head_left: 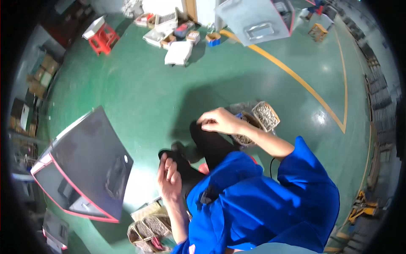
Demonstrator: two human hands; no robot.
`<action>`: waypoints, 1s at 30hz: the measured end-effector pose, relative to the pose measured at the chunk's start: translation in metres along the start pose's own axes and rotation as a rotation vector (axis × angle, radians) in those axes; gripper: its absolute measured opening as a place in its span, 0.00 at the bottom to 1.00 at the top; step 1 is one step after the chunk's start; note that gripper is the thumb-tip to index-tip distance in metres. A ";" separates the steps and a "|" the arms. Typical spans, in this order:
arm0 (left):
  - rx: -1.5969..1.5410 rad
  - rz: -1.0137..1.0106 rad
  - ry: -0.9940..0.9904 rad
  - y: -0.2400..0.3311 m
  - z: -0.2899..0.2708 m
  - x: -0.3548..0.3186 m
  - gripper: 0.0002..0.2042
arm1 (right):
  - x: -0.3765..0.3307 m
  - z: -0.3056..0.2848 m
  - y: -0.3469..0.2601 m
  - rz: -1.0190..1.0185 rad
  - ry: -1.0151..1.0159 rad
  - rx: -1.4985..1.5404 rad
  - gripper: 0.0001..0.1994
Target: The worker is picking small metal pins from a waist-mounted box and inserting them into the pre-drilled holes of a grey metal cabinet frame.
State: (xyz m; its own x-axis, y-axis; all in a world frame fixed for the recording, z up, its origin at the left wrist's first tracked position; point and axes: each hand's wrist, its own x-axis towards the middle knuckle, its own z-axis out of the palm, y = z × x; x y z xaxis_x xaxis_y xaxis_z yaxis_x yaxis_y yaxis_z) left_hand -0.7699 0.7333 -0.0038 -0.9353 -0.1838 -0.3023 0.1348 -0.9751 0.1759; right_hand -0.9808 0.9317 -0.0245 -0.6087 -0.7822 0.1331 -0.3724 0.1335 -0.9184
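- Nearest to me, the wearer's blue top (270, 203) fills the lower right, above dark trousers (213, 146).
- I have the two hands well apart from each other, each with its fingers bent.
- The left hand (170, 182) is at the left knee, its palm side partly showing; I cannot tell whether anything small sits in its fingers.
- The right hand (219, 120) is over the right knee, palm down; I cannot tell whether it rests there, or whether its fingers close on anything.
- Just beside my left forearm, divided bins (131, 234) of small parts sit low, partly hidden by that arm.
- By my right forearm I see a carton (277, 122) of small pale metal pieces, next to a round tub (246, 144) partly behind the arm.
- Farther left, a dark grey cabinet (91, 156) with pinkish-red edging stands tilted in my view on the green floor (139, 93).
- Beyond, I get a white bag-like bundle (178, 53) and a small blue box (214, 42) near a cluster of trays.
- At the far left is a red stool (101, 40); at the upper right, a grey cabinet (253, 21) near a yellow floor line (292, 74).
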 end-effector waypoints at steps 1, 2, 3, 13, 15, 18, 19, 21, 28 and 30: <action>0.047 -0.010 0.045 -0.016 0.013 0.009 0.14 | -0.007 -0.006 -0.010 -0.021 0.017 -0.010 0.10; 0.006 -0.063 0.038 -0.025 0.019 0.019 0.15 | -0.010 -0.007 -0.024 -0.003 0.039 0.020 0.10; 0.273 0.047 0.261 -0.039 0.039 0.022 0.17 | -0.010 -0.007 -0.041 0.013 0.053 0.048 0.10; -0.159 -0.080 -0.358 -0.066 0.070 0.001 0.29 | -0.028 -0.001 -0.135 -0.581 0.022 -0.358 0.11; -0.149 -0.081 -0.357 -0.069 0.076 -0.005 0.30 | -0.028 0.002 -0.141 -0.637 0.020 -0.457 0.10; -0.154 -0.072 -0.368 -0.070 0.072 -0.017 0.30 | -0.037 0.005 -0.152 -0.604 -0.065 -0.547 0.09; -0.170 -0.074 -0.374 -0.071 0.069 -0.019 0.30 | -0.039 0.005 -0.153 -0.602 -0.092 -0.556 0.08; -0.127 -0.064 -0.367 -0.070 0.066 -0.021 0.29 | -0.040 0.007 -0.154 -0.600 -0.149 -0.573 0.08; -0.216 -0.120 -0.327 -0.074 0.059 -0.001 0.25 | -0.011 -0.007 -0.151 -0.652 -0.336 -0.605 0.07; -0.265 -0.163 -0.373 -0.075 0.055 0.003 0.24 | -0.005 -0.006 -0.147 -0.721 -0.330 -0.600 0.08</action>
State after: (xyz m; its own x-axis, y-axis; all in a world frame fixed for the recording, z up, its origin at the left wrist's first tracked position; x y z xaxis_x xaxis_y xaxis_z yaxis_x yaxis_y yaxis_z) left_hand -0.8003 0.8130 0.0333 -0.9981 -0.0168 0.0589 0.0106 -0.9944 -0.1051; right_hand -0.9272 0.9195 0.1121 0.0947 -0.9153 0.3914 -0.9248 -0.2264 -0.3057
